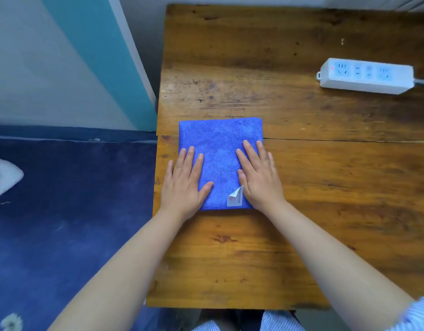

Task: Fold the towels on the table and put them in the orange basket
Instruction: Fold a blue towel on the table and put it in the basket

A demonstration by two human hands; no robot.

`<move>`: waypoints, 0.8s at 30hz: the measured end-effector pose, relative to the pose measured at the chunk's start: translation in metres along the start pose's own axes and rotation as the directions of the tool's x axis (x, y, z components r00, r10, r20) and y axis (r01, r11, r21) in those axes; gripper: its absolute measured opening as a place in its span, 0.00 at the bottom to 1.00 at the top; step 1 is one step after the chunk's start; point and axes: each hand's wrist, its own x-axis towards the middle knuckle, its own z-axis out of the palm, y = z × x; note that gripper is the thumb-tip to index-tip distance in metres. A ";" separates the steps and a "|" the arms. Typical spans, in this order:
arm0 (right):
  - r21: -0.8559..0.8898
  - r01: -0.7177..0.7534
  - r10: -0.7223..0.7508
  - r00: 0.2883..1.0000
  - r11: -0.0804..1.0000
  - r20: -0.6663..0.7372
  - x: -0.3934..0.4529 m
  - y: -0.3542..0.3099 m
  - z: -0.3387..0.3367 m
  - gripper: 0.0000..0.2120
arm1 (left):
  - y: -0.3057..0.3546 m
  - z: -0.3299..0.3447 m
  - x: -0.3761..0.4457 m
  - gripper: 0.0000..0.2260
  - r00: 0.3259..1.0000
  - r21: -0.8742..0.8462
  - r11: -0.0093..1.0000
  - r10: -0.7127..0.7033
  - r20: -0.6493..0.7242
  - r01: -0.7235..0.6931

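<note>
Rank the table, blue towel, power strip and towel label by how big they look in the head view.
1. table
2. blue towel
3. power strip, though it lies farther from the camera, so it may look smaller than it is
4. towel label

Wooden table (301,211), blue carpet (63,211)

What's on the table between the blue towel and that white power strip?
Nothing: in the head view only bare wooden table lies between the blue towel and the power strip.
</note>
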 end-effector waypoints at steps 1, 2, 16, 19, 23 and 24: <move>-0.005 -0.004 0.004 1.000 1.000 -0.014 0.000 0.000 0.001 0.23 | -0.004 -0.001 -0.002 0.31 1.000 0.022 1.000 0.003 0.009 -0.003; -0.007 -0.006 0.006 1.000 1.000 -0.027 0.000 -0.002 0.002 0.23 | -0.006 -0.001 -0.003 0.32 1.000 0.037 0.999 0.004 0.014 -0.004; -0.034 0.311 -0.305 0.896 0.950 -0.323 -0.073 0.015 -0.028 0.10 | 0.003 -0.012 -0.047 0.13 0.821 0.154 0.875 0.484 -0.304 -0.459; -0.122 0.447 -0.463 0.861 0.886 -0.209 -0.077 0.014 -0.024 0.06 | 0.006 -0.016 -0.047 0.18 0.876 0.134 0.892 0.450 -0.171 -0.432; -0.157 0.516 -0.536 0.833 0.842 -0.137 -0.065 0.019 -0.023 0.09 | 0.007 -0.025 -0.040 0.20 0.889 0.100 0.892 0.449 -0.092 -0.440; -0.166 0.535 -0.554 0.825 0.829 -0.110 -0.062 0.021 -0.024 0.09 | 0.007 -0.027 -0.039 0.20 0.887 0.097 0.888 0.456 -0.077 -0.449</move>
